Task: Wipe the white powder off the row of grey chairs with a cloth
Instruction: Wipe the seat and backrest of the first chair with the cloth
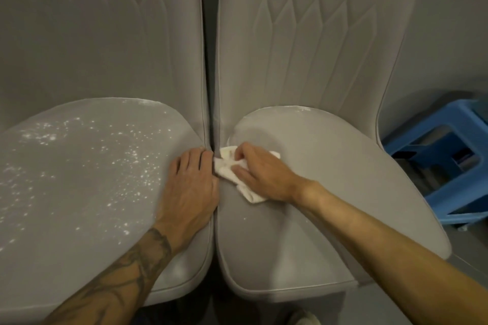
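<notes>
Two grey chairs stood side by side: left chair (79, 179), right chair (330, 179). One cloth (227, 166) on right chair's seat, by gap; right hand (264, 171) gripped it, fingers curled. Left hand (191, 185) lay flat on left seat, fingers straight. Powder (132, 155) speckled left seat. One blue stool (435, 155) stood on grey floor (470, 272).

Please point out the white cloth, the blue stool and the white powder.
white cloth (252, 196), head view, lower folded corner
blue stool (449, 116), head view, top surface
white powder (134, 157), head view, dense cluster of specks
</notes>
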